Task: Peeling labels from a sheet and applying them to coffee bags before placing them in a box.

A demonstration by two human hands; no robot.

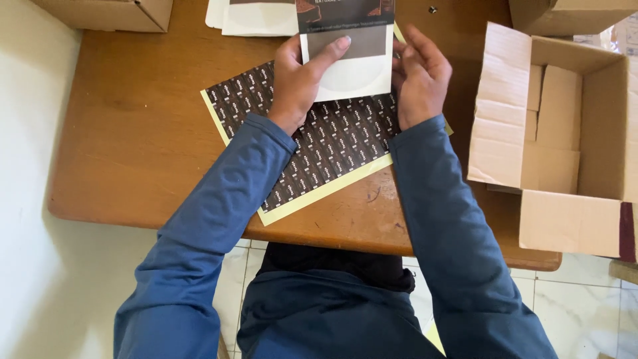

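Pinching the flat paper packet (349, 66) by its side edges above the counter (133, 133), our left hand (299, 80) and right hand (419, 80) close their fingers lightly, since it looks thin, light and easily creased.

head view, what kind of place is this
Probably a small packing or craft workspace, perhaps at home: a wooden table on a tiled floor, an open cardboard box, a dark patterned sheet, and both hands holding a flat printed carton.
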